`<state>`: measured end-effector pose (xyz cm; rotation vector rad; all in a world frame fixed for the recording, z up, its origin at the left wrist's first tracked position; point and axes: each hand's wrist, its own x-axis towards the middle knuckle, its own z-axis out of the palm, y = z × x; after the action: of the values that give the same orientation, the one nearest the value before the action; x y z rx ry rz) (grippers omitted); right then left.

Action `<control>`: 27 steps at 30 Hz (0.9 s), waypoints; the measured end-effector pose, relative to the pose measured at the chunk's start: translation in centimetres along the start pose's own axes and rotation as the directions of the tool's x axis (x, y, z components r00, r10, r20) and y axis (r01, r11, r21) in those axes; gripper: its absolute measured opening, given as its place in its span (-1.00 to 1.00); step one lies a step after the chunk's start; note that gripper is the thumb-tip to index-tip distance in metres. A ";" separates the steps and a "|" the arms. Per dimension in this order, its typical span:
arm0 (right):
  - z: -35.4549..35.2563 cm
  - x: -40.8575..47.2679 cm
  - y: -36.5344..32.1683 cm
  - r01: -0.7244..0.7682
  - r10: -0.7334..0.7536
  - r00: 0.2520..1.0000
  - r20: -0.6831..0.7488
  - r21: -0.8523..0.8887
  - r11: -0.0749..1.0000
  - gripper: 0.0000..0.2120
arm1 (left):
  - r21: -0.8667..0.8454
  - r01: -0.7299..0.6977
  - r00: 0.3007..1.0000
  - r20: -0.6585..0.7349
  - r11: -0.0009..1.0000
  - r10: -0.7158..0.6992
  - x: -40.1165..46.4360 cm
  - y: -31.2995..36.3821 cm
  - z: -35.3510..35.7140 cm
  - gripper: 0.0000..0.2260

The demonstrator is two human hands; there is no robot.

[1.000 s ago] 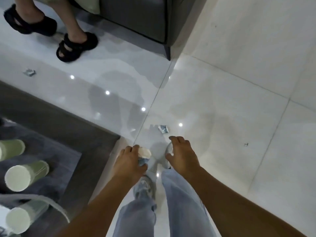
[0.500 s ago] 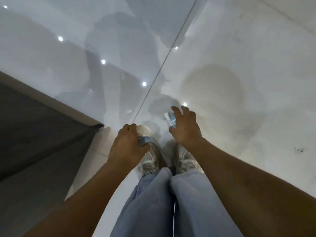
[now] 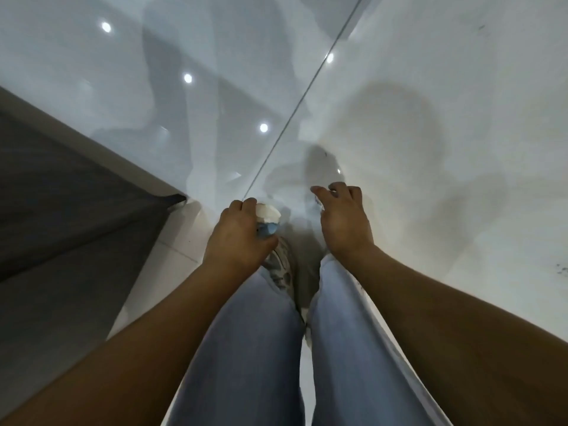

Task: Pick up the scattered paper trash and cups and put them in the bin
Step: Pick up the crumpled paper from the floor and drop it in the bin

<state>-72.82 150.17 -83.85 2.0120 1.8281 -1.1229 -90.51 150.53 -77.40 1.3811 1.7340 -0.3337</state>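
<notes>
Right hand (image 3: 344,222) lowered onto paper scrap (image 3: 318,202)

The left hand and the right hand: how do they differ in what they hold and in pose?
The left hand grips crumpled white and blue paper trash, fingers curled round it; the right hand reaches down to the floor, and only a sliver of a scrap shows under it, so its grip cannot be judged. The left hand lies nearer the grey rug than the right hand. Both point away from the body, backs up.

Home interior: glossy floor tiles (image 3: 430,103), grey rug (image 3: 61,210).
</notes>
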 end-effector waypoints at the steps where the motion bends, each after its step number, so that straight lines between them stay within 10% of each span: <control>1: -1.6 -1.3 -0.7 0.011 -0.011 1.000 0.006 0.000 1.000 -0.51 | 0.001 0.013 1.000 -0.005 1.000 -0.013 -1.4 0.7 -1.3 -0.46; 16: -30.9 -25.8 -18.2 0.338 -0.324 0.939 0.112 -0.151 0.929 -0.48 | -0.203 0.140 0.950 -0.249 0.969 -0.189 -28.8 11.5 -21.3 -0.49; 27: -35.9 -42.3 -27.6 0.748 -0.626 0.661 0.413 -0.302 0.590 -0.46 | -0.455 0.348 0.766 -0.365 0.820 -0.528 -50.4 10.6 -21.7 -0.49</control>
<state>-81.72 145.49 -22.72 0.8080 2.5014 -0.9105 -90.64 135.69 -23.52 0.7932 2.4034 0.0988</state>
